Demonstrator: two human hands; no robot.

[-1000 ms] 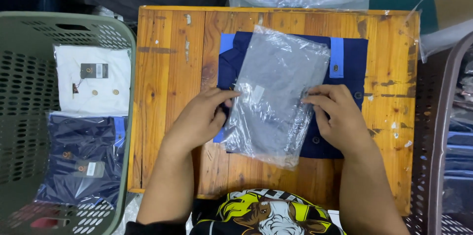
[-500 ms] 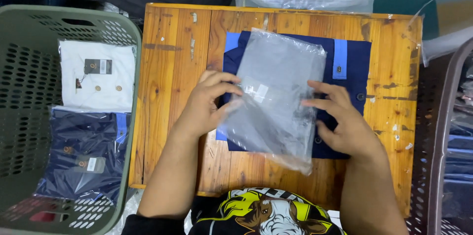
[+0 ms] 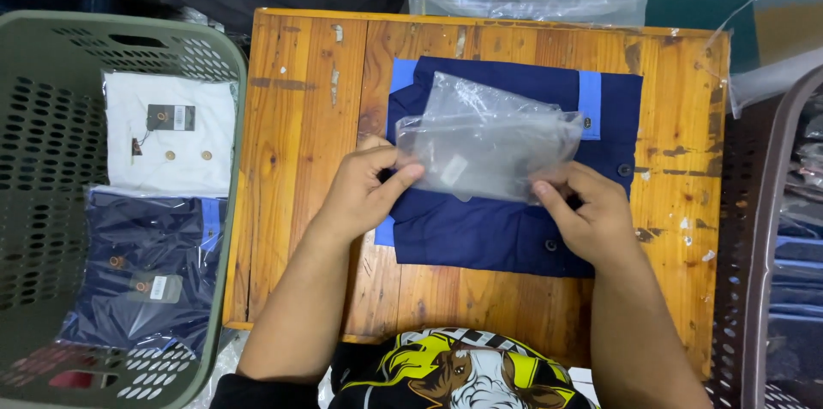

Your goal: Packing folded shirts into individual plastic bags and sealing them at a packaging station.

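Left hand (image 3: 364, 190) and right hand (image 3: 591, 216), apart, are each pinching a lower corner of the clear plastic bag (image 3: 489, 147). Bag is lying between them, atop the folded navy shirt (image 3: 514, 203). Shirt is resting on the wooden table (image 3: 317, 117), right of the green basket (image 3: 51, 203).

Clear plastic bag (image 3: 489, 147); two bagged shirts (image 3: 169, 130), perhaps tagged.

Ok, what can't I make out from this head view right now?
- Navy shirt: its middle is veiled by the clear plastic bag that the left hand and right hand hold.
- Right-side basket: cut off by the frame edge.
- Tags on the packed shirts in the green basket: too small.
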